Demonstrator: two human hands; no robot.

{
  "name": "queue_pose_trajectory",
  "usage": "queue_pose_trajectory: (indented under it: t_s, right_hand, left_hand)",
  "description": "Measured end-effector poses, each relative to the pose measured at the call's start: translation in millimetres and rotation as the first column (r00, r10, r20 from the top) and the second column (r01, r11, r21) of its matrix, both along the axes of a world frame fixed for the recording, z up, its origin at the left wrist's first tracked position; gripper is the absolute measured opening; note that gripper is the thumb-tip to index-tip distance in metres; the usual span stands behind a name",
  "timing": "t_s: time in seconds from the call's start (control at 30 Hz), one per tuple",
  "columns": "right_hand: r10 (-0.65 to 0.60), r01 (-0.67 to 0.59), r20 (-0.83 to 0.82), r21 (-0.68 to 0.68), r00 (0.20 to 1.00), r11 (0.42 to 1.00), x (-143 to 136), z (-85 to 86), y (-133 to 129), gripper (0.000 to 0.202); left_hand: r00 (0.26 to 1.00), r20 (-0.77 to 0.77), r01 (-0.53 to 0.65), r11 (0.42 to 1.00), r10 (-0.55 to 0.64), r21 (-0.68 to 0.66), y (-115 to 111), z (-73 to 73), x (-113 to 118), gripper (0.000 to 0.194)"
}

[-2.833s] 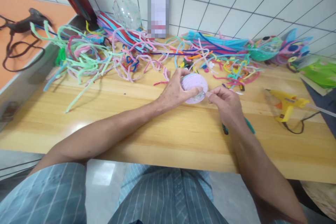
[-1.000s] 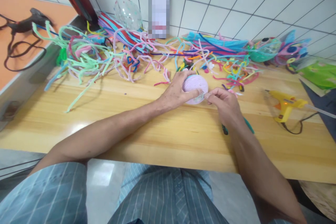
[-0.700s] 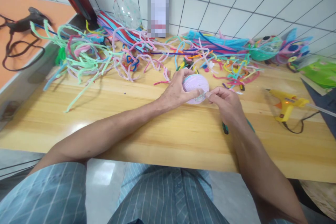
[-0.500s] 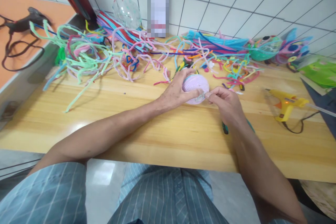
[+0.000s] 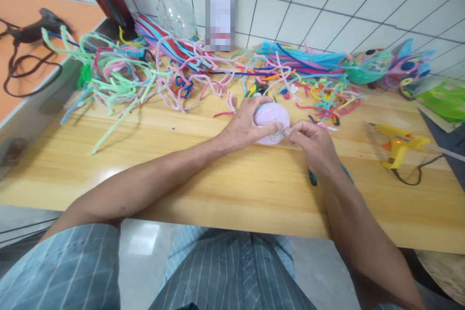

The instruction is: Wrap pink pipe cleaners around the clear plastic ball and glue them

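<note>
A round ball wrapped in lilac pipe cleaners (image 5: 271,116) is just above the middle of the wooden table. Around its left side curls my left hand (image 5: 247,123), with the thumb pressed on the near face. A small bare patch, clear or pale, shows by that thumb. My right hand (image 5: 314,143) is closed in a pinch at the ball's right edge; what lies between its fingertips is too small to make out. Under my right wrist a tool with dark and green handles (image 5: 312,177) is partly hidden.
Tangled pipe cleaners (image 5: 119,72) spread along the back left. Bundled blue pipe cleaners (image 5: 305,55) lie by the tiled wall. A clear ball (image 5: 177,15) and a phone (image 5: 221,14) stand behind. At right lies a yellow glue gun (image 5: 397,143) with its cord, near finished-looking fish figures (image 5: 407,65).
Hardly anything differs. Both hands keep the same hold at the ball, and the whole view has shifted very slightly.
</note>
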State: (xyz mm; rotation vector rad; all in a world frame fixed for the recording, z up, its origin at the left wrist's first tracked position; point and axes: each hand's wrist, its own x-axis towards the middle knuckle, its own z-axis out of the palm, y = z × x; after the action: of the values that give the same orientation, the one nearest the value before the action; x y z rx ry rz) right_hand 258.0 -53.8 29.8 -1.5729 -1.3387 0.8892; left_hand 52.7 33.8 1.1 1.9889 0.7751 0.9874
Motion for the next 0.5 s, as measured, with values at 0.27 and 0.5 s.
queue_pose_trajectory:
  t_s: [0.27,0.5]
  right_hand:
    - [0.029,-0.029,-0.007,0.002,1.0,1.0,0.5,-2.9,0.2,0.042]
    - [0.048,-0.05,0.054,0.038,0.997,0.998,1.4,0.7,-1.1,0.037]
  left_hand:
    - [0.998,0.069,0.014,1.0,-0.012,-0.027,0.2,-2.9,0.1,0.062]
    - [0.993,0.116,-0.002,0.998,0.009,-0.061,-1.4,-8.3,2.9,0.064]
